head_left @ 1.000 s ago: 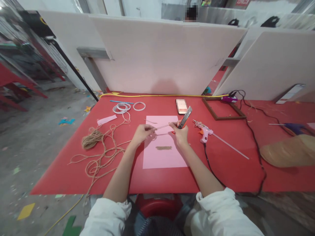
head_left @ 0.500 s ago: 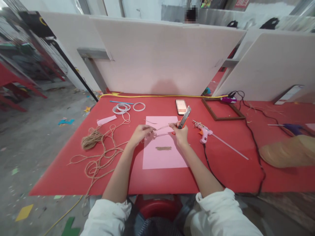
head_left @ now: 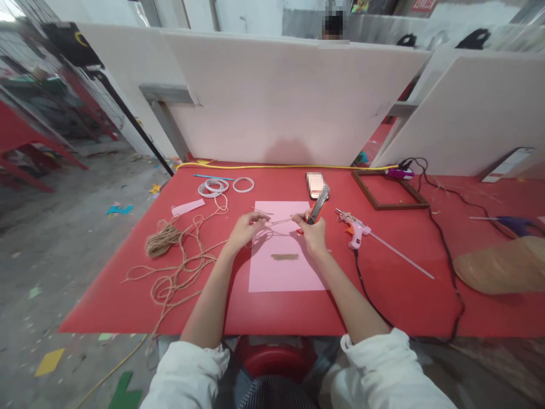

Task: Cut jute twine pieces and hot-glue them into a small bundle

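Left hand (head_left: 247, 230) pinching thin tan twine (head_left: 279, 221); right hand (head_left: 313, 232) pinching other end, gripping grey-orange box cutter (head_left: 318, 208); pink paper sheet (head_left: 276, 276) below

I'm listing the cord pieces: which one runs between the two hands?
The thin strand above the pink paper, from left hand to right hand; the bundle lies on the table, the short strip on the paper.

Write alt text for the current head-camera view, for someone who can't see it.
A person's left hand and right hand hold a thin strand over a pink sheet on a red table; the right hand also grips a utility knife. Brown twine, part bundled, part loose, lies to the left, a pink glue gun to the right.
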Demonstrator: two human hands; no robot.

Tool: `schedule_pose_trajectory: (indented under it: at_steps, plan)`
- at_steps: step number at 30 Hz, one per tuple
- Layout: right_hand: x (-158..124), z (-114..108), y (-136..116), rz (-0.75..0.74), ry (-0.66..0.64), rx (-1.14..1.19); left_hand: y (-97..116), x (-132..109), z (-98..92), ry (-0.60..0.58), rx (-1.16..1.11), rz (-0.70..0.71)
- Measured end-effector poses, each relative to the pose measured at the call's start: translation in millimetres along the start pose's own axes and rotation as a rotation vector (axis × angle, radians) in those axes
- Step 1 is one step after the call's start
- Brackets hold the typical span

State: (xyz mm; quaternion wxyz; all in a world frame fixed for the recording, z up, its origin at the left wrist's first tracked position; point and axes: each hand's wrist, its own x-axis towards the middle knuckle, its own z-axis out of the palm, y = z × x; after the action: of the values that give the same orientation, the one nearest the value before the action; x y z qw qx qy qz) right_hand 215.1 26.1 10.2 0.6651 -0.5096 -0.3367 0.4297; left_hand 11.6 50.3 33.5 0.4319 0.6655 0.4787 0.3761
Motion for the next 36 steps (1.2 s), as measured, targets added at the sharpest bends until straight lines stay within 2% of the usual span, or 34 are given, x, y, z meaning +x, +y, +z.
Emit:
schedule_pose_trajectory:
  at_steps: [2, 3, 6, 8, 14, 19, 23, 30, 36]
  plan:
    - [-5, 3, 0, -0.012, -0.068, -0.026, 3, 0, 3.1, 0.024, -0.048, 0.072]
    - [-8, 5, -1, -0.023, -0.106, -0.041, 5, 0, 6.5, -0.005, -0.069, 0.096]
    - [-14, 8, -1, -0.067, -0.177, -0.105, 11, -4, 21.0, -0.181, -0.023, 0.099]
    - [-16, 9, -2, -0.096, -0.174, -0.141, 13, -7, 30.3, -0.236, 0.076, 0.076]
    - [-13, 7, -1, -0.128, -0.094, -0.15, 13, -7, 38.2, -0.15, 0.13, 0.064]
    - [-12, 6, 2, -0.117, -0.06, -0.154, 8, -5, 33.7, -0.168, 0.029, 0.007]
    - [-12, 5, 3, -0.065, -0.084, -0.156, 7, -5, 30.9, -0.176, -0.061, -0.021]
    - [-8, 5, 7, -0.024, -0.061, -0.065, 8, -4, 31.9, -0.154, 0.009, -0.046]
    - [-10, 5, 4, -0.009, -0.164, -0.031, 6, -3, 31.6, -0.137, 0.006, -0.046]
